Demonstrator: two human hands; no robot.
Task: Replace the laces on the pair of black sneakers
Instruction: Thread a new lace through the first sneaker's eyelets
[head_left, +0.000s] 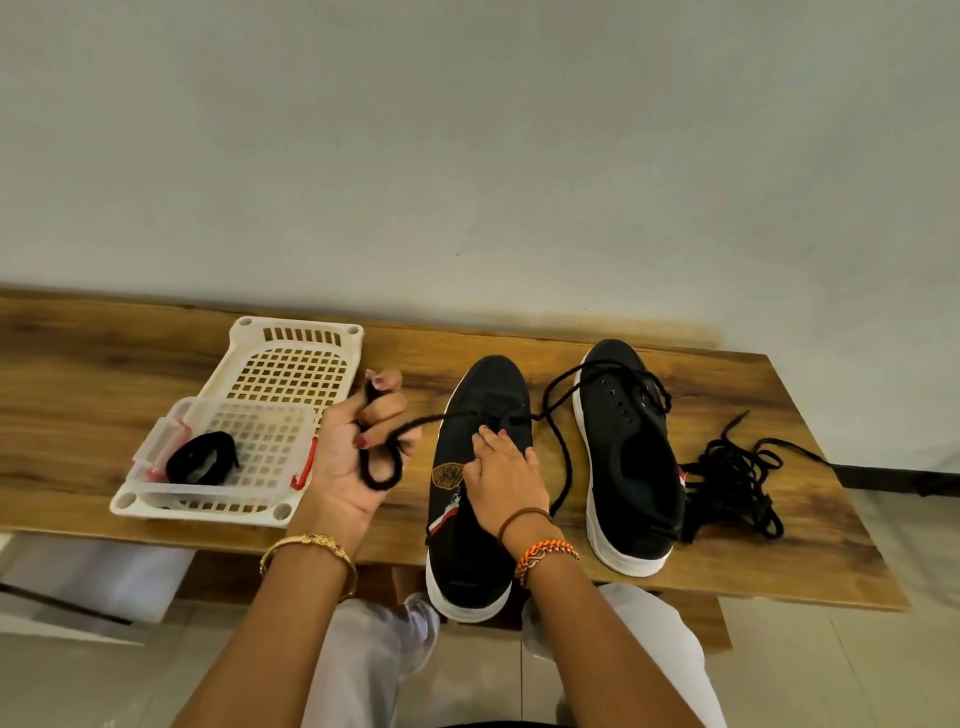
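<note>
Laces first: from my feed, a thick black lace (415, 423) runs taut from the eyelets of the near sneaker (475, 488) out to my left hand (358, 457), which has its fingers curled round it, the slack looped below the palm. I take that near sneaker as my landmark; it lies on the wooden bench (810, 467) with its toe toward the wall and its heel hanging over the front edge. My right hand (501, 470) rests on its tongue area, fingers fairly straight and pressing down beside the lowest lace crossing; I see nothing pinched in it. The lace's other end trails off the landmark's right side in a long loop (563, 447). Right of the landmark stands the second sneaker (631, 457), parallel, with another lace loosely threaded near its toe. Further right of that lies a tangled pile of thin black laces (737, 483). Left of the landmark, beyond my left hand, sits a white perforated basket (291, 358) holding a clear plastic box (254, 431) with a red latch, and inside it a black coiled lace bundle (200, 460).
</note>
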